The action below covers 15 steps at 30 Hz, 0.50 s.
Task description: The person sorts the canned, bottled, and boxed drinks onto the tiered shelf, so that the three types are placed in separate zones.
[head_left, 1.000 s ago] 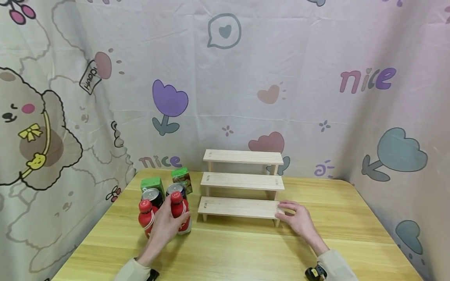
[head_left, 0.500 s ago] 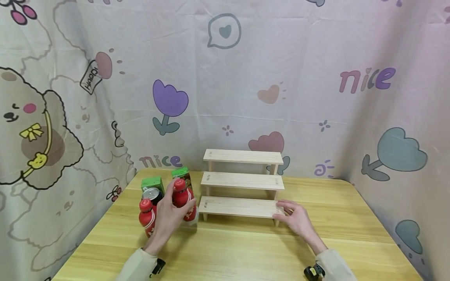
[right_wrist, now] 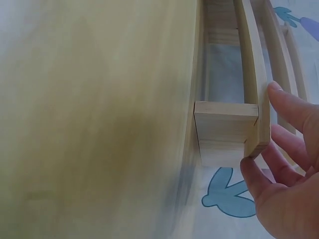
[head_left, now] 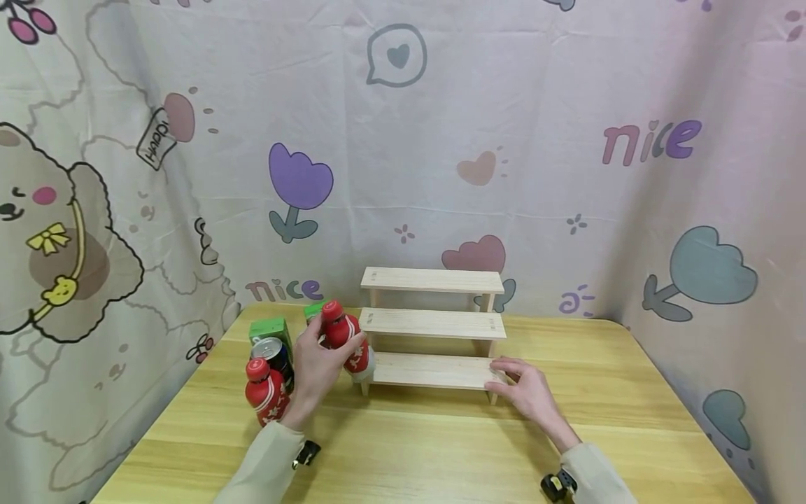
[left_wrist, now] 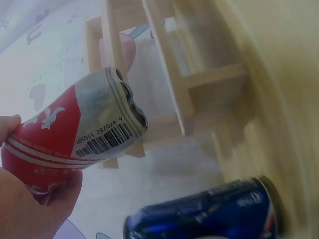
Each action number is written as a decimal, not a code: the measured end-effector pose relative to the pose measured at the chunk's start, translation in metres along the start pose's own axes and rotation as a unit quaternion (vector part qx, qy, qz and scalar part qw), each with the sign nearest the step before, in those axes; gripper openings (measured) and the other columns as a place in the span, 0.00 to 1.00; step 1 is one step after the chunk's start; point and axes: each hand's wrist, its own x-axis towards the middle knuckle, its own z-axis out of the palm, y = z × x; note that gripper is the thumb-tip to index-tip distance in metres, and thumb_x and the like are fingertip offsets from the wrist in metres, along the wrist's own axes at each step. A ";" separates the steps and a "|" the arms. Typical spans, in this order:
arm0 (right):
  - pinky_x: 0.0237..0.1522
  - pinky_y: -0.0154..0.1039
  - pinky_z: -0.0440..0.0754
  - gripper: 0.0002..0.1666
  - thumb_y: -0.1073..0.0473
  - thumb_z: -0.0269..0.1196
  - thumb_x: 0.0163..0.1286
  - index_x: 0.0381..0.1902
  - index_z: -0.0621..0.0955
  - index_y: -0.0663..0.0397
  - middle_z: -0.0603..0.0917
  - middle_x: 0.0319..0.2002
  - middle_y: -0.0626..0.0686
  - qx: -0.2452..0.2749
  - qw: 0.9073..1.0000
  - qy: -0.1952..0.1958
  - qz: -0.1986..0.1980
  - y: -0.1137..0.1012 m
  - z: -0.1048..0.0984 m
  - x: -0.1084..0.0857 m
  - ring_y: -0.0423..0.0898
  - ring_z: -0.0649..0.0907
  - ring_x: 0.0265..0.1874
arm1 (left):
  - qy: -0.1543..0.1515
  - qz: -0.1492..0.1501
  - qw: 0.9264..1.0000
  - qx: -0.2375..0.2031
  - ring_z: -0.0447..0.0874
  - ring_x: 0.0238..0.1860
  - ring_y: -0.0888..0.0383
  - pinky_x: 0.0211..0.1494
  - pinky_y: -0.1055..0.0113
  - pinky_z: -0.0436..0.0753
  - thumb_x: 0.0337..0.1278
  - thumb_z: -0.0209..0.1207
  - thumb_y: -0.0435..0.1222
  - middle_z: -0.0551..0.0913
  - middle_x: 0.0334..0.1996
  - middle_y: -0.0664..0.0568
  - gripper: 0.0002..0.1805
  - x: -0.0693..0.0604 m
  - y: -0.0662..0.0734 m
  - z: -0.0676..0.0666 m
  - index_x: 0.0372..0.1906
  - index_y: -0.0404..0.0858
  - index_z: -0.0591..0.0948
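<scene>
My left hand point(head_left: 317, 367) grips a red bottle point(head_left: 345, 332) with a red cap. The bottle is lifted and tilted, its base at the left end of the lowest step of a three-tier wooden shelf point(head_left: 434, 323). In the left wrist view the bottle's pale lower part point(left_wrist: 102, 114) shows a barcode, and a blue can point(left_wrist: 209, 214) stands close by. At the shelf's other end my right hand point(head_left: 529, 390) holds the end of the lowest board point(right_wrist: 256, 89) between thumb and fingers.
Left of my left hand stand a second red bottle point(head_left: 266, 395), a dark can point(head_left: 277, 357) and a green-topped carton point(head_left: 269, 327). Another green-topped carton point(head_left: 313, 310) is mostly hidden behind the held bottle. A printed curtain point(head_left: 403, 140) hangs behind the wooden table point(head_left: 428, 455).
My left hand has raised the red bottle off the table, carried it right toward the lowest step and tilted it. My right hand stays at the shelf's right end.
</scene>
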 end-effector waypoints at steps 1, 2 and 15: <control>0.61 0.46 0.76 0.24 0.58 0.76 0.53 0.49 0.85 0.59 0.81 0.59 0.61 -0.002 1.000 -0.001 -0.001 0.000 0.000 0.000 0.58 0.78 0.61 | -0.001 -0.001 1.000 -0.006 0.85 0.48 0.53 0.47 0.51 0.86 0.43 0.76 0.45 0.86 0.47 0.48 0.29 0.002 0.002 0.002 0.54 0.46 0.79; 0.61 0.46 0.76 0.24 0.59 0.76 0.53 0.49 0.85 0.59 0.81 0.59 0.61 -0.003 1.000 -0.001 -0.002 -0.001 0.000 0.000 0.58 0.78 0.61 | -0.004 -0.002 1.000 -0.014 0.85 0.49 0.53 0.47 0.51 0.86 0.43 0.76 0.46 0.86 0.48 0.49 0.30 0.003 0.004 0.003 0.54 0.46 0.79; 0.55 0.39 0.81 0.22 0.57 0.76 0.54 0.45 0.86 0.60 0.81 0.55 0.58 0.027 0.998 -0.044 -0.035 0.012 -0.011 0.005 0.57 0.82 0.54 | -0.015 -0.005 0.997 -0.078 0.83 0.47 0.55 0.49 0.53 0.85 0.44 0.75 0.46 0.84 0.47 0.51 0.30 0.029 0.029 0.015 0.55 0.46 0.79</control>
